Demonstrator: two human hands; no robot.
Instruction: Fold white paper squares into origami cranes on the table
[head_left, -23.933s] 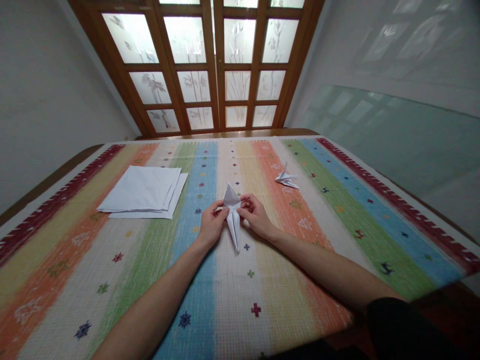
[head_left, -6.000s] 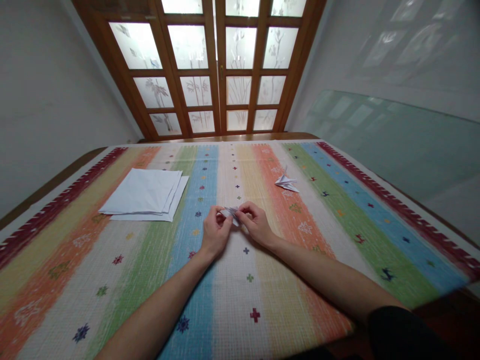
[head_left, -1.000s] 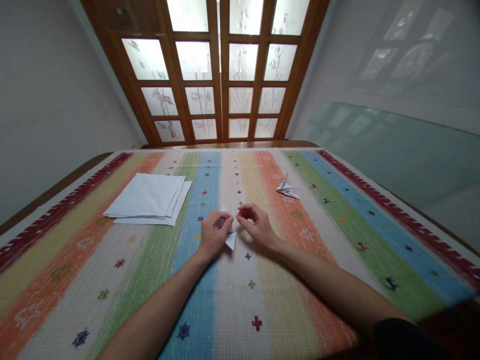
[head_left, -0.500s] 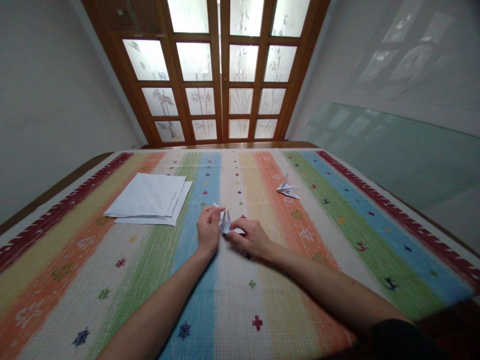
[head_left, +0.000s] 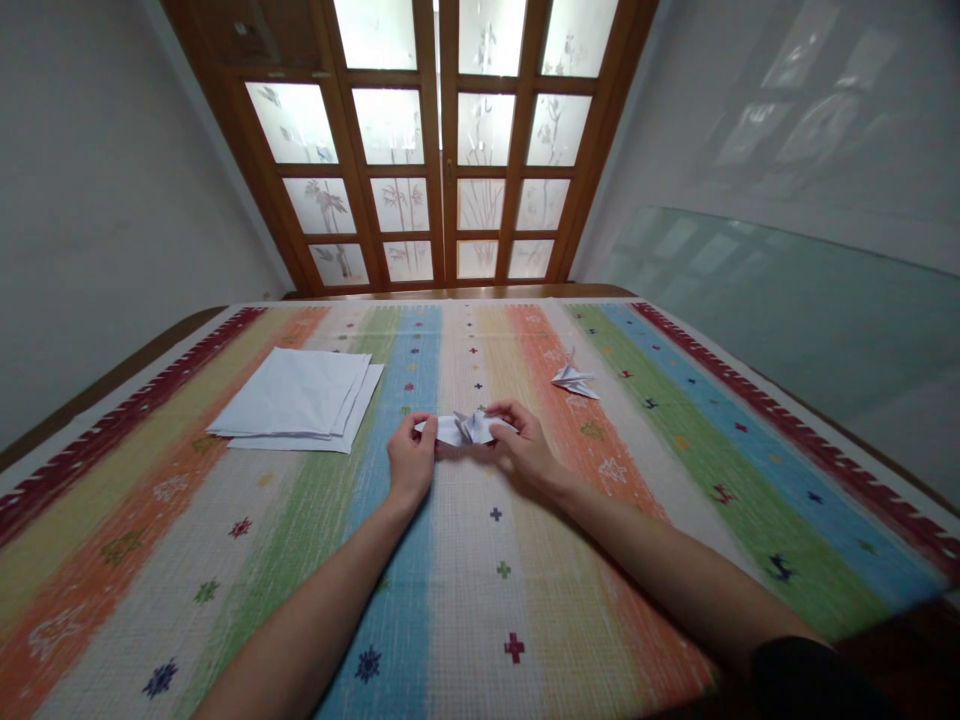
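Note:
A white folded-paper crane [head_left: 470,429] is stretched between my two hands, its wings spread sideways and pointed folds standing up in the middle. My left hand [head_left: 412,455] pinches the left wing between thumb and fingers. On the other side, my right hand [head_left: 523,447] grips the right wing, thumb in front and fingers behind. Both hands are low over the middle of the tablecloth. A second paper crane [head_left: 575,380] rests on the orange stripe, beyond my right hand and apart from it.
Several white paper sheets [head_left: 296,395] lie stacked at the left of the striped tablecloth [head_left: 480,600]. Past the table's far edge is a wooden door with glass panes [head_left: 454,200]. A glass panel [head_left: 787,300] leans along the right wall.
My hands have moved apart, the right one going rightward and a little farther off. The paper crane, bunched between them before, is now spread wide with its wings showing.

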